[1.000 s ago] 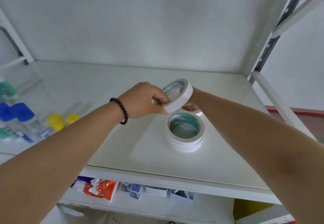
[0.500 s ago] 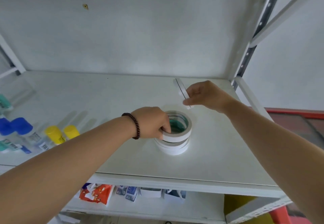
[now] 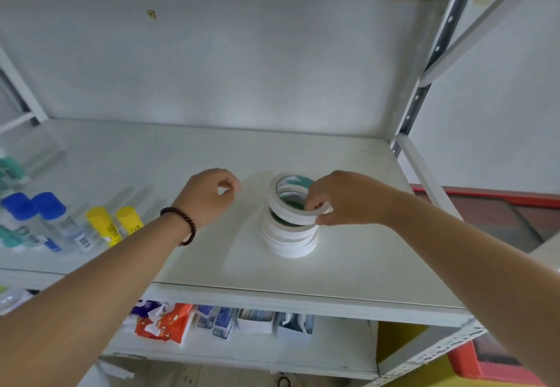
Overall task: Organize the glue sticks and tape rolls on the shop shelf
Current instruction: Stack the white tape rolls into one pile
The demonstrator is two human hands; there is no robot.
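A stack of white tape rolls [image 3: 288,239] with green cores stands on the white shelf [image 3: 348,265], right of centre. My right hand [image 3: 342,198] pinches the top tape roll [image 3: 283,204], which sits tilted on the stack. Left of the stack my left hand [image 3: 209,195] hovers with its fingers loosely curled and nothing in them; a dark bead bracelet is on that wrist. At the shelf's left end lie glue sticks: two with yellow caps [image 3: 113,224], two with blue caps [image 3: 45,220], and some with teal caps [image 3: 10,171].
The shelf's metal upright [image 3: 424,83] and side rail [image 3: 421,171] close off the right side. Small packets and boxes [image 3: 218,321] lie on the lower shelf. A red-edged counter [image 3: 497,210] is beyond the rack on the right.
My left hand let go of the roll it set on the stack and moved away to the left. My right hand brought its roll down onto the top of the stack.
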